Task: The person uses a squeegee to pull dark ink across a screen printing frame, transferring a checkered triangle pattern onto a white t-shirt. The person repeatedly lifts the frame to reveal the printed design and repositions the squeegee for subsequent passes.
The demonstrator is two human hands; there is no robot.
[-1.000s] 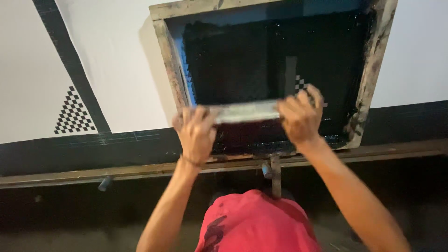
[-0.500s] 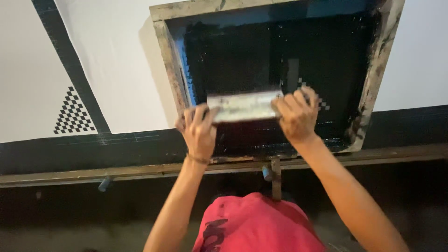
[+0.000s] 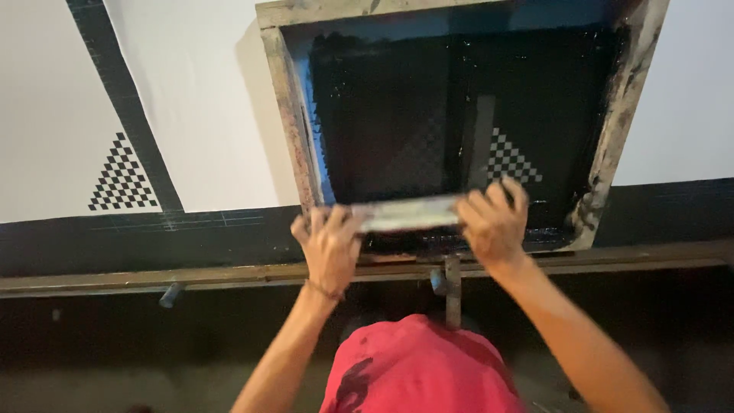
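We are seeing soft, even light brightening the white cloth, the wooden frame casting a faint shadow to its left, wet ink glinting slightly on the dark screen, the lower strip sinking into dimness, and mild blur softening everything.

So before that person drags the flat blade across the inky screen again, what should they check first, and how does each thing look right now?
1. Both hands on the squeegee: ok. The left hand grips one end, the right hand the other.
2. Squeegee level across the screen: ok, only a slight tilt.
3. Wooden frame lying flat on the white fabric: cannot tell, the underside is hidden.
4. Ink on the mesh: ok, it is coated black, with the checkered triangle showing through.
5. Earlier checkered print free of the frame: ok, it lies well to the side.
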